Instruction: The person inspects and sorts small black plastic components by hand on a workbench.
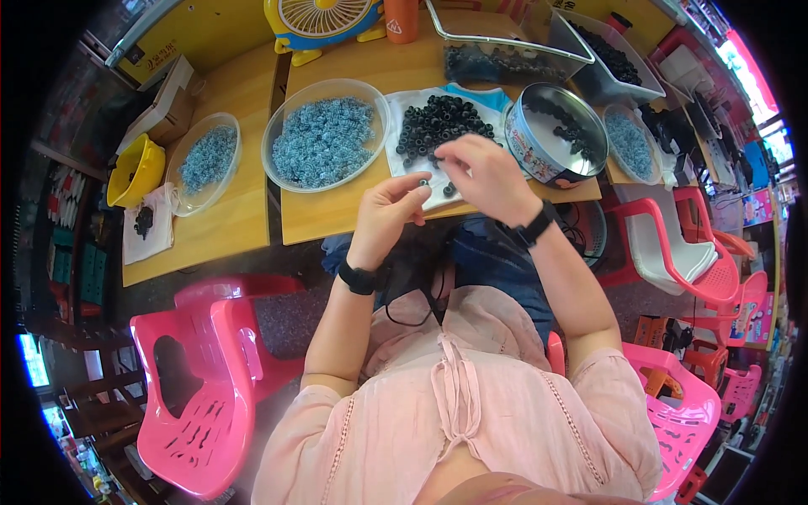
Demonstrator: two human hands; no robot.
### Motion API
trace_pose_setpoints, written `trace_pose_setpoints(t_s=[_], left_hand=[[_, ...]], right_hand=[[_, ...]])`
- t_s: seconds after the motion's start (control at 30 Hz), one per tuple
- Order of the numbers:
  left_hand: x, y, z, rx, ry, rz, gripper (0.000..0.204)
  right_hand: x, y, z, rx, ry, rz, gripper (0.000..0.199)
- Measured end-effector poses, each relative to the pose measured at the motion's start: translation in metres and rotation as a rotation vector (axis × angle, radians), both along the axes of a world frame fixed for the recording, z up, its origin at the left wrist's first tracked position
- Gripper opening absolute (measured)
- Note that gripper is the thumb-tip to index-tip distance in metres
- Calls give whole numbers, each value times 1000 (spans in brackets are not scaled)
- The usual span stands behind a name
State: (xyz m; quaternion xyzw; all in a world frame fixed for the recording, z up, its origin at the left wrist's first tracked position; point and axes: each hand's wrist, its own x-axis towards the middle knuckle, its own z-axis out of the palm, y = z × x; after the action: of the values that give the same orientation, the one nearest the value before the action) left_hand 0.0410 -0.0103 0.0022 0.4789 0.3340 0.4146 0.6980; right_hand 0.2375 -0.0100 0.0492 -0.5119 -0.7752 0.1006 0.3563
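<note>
So the left hand point(389, 206) was pinched nearly closed, thumb and fingertips holding one small black ring point(423, 182) right at the near edge of the tabletop point(353, 215). The right hand point(484, 177) hovered just beside it, fingers curled down over the pile of black rings point(438, 124) on a white cloth point(404, 160); couldn't tell if it had actually grabbed anything. A couple of loose rings lay on the cloth just under that hand. Left of the pile sat a clear bowl of blue-grey bits point(324, 139), and on the right a round metal tin point(555, 135) with a few rings inside. A pink plastic chair point(202, 396) stood off to the person's left.
</note>
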Motion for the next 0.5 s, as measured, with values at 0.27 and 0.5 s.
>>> trace_pose_setpoints(t_s=[0.27,0.5], left_hand=[[-2,10,-20,138,117,169,29],[-2,11,-19,183,101,197,29]], right_hand=[[-16,63,-7,-272,-407,-203,15],[-19,74,-15,-279,-419,-173,16]])
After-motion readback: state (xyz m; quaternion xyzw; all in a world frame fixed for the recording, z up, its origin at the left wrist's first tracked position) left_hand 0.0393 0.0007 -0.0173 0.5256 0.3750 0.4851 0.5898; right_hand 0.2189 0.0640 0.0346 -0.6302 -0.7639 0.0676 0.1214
